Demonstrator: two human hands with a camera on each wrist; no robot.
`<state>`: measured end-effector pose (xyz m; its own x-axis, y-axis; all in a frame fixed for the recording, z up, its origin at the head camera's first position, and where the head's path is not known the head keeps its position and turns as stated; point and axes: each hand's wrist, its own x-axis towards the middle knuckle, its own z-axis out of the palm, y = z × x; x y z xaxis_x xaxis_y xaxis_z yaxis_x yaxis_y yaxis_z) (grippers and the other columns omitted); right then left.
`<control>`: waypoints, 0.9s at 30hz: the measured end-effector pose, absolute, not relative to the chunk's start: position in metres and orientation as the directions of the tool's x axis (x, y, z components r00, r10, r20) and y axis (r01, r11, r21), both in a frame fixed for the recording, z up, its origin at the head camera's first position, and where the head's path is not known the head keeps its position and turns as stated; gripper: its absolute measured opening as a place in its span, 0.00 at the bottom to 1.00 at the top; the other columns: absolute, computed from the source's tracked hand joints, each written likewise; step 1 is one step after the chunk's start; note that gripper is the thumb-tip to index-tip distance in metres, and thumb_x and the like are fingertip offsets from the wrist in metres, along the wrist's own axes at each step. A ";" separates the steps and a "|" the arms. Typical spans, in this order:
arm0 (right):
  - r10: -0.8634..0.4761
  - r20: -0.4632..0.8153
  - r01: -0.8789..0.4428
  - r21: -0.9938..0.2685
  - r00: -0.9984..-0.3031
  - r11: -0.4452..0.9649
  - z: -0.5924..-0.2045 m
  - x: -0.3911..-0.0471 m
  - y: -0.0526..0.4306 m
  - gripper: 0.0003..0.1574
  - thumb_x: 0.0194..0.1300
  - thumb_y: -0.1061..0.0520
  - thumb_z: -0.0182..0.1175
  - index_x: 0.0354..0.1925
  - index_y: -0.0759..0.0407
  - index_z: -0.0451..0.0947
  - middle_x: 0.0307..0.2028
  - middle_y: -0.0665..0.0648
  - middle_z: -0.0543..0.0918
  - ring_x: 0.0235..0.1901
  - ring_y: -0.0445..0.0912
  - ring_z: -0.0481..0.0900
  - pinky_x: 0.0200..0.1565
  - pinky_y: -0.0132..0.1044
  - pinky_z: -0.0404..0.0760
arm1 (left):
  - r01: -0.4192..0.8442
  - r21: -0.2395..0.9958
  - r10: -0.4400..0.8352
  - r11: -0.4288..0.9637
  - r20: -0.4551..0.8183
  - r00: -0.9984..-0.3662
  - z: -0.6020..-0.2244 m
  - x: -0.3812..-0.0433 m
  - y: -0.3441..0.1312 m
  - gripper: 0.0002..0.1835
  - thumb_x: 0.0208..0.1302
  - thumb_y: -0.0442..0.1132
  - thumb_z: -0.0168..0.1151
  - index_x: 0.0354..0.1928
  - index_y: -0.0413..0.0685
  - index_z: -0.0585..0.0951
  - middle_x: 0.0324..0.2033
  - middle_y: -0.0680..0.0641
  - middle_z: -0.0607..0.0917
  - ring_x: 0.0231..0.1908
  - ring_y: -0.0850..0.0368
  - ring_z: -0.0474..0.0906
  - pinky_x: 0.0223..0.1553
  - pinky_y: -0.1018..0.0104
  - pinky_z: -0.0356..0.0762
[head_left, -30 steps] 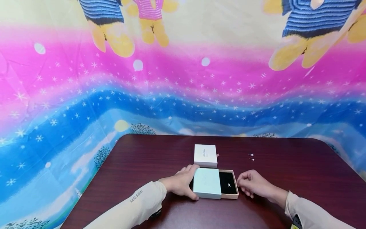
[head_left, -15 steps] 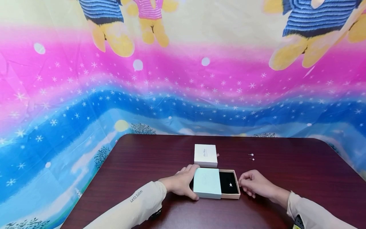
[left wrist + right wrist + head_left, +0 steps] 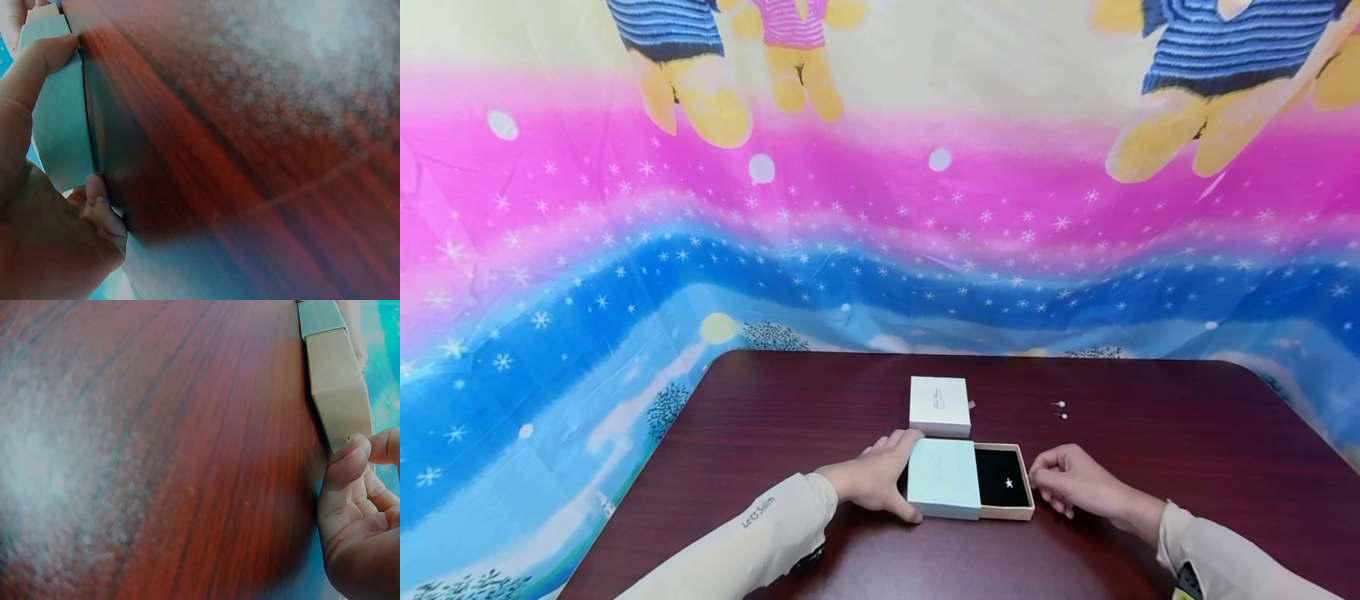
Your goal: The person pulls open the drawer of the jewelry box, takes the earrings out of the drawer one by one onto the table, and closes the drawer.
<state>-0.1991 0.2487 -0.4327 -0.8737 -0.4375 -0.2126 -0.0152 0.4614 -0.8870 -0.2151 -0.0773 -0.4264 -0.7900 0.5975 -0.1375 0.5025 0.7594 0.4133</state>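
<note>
In the head view a mint-green sliding jewelry box sleeve [image 3: 943,477] lies flat on the table. My left hand [image 3: 874,485] grips its left end, with the thumb [image 3: 53,55] along the near side and the other fingers at the back. Out of its right end sticks a tan drawer [image 3: 1029,500], lined with a black pad [image 3: 991,493] that bears a small silver star-shaped piece [image 3: 1009,483]. My right hand [image 3: 1081,485] has thumb and forefinger pinched together at the drawer's outer end; whatever lies between those fingertips [image 3: 357,450] is hidden.
Just behind the mint sleeve stands a white box [image 3: 938,404] with printed lettering and a small tab [image 3: 972,405] on its right. Two pearl stud earrings, one farther back [image 3: 1061,404] and one nearer [image 3: 1064,416], lie to the right on the dark wood table [image 3: 790,400].
The drawer has slid a little farther right out of the sleeve, carrying the star with it. My right hand has moved right along with it; the left hand stays put.
</note>
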 end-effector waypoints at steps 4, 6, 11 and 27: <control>-0.432 -0.219 -0.014 -0.881 -0.875 0.473 -0.432 -0.199 0.250 0.12 0.65 0.60 0.51 0.35 0.69 0.77 0.17 0.47 0.74 0.14 0.37 0.71 0.17 0.30 0.74 | 0.502 0.414 0.597 0.760 -0.137 -0.791 -0.426 -0.215 -0.077 0.57 0.38 0.57 0.78 0.69 0.53 0.55 0.58 0.52 0.69 0.54 0.58 0.66 0.55 0.65 0.67; -0.434 -0.213 -0.021 -0.879 -0.876 0.476 -0.432 -0.199 0.250 0.12 0.65 0.60 0.51 0.35 0.69 0.77 0.17 0.47 0.74 0.15 0.37 0.71 0.17 0.31 0.74 | 0.500 0.415 0.596 0.760 -0.138 -0.791 -0.426 -0.215 -0.077 0.57 0.38 0.57 0.78 0.69 0.53 0.55 0.59 0.52 0.69 0.54 0.58 0.66 0.55 0.65 0.67; -0.439 -0.207 -0.023 -0.885 -0.874 0.465 -0.433 -0.199 0.251 0.12 0.65 0.61 0.51 0.36 0.70 0.77 0.18 0.48 0.74 0.15 0.36 0.71 0.17 0.30 0.73 | 0.503 0.414 0.598 0.759 -0.139 -0.789 -0.426 -0.216 -0.077 0.57 0.39 0.57 0.77 0.69 0.52 0.55 0.59 0.52 0.69 0.54 0.58 0.66 0.55 0.65 0.66; -0.433 -0.200 -0.030 -0.883 -0.879 0.469 -0.434 -0.197 0.257 0.12 0.65 0.61 0.51 0.35 0.71 0.76 0.17 0.47 0.74 0.14 0.36 0.71 0.17 0.30 0.74 | 0.508 0.408 0.601 0.759 -0.139 -0.787 -0.426 -0.215 -0.078 0.58 0.39 0.57 0.78 0.70 0.52 0.55 0.60 0.51 0.69 0.55 0.58 0.66 0.55 0.64 0.67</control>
<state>-0.1971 0.2569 -0.4336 -0.8786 -0.4335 -0.2005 -0.0302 0.4693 -0.8825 -0.2151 -0.0776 -0.4264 -0.7868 0.6014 -0.1389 0.5079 0.7587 0.4079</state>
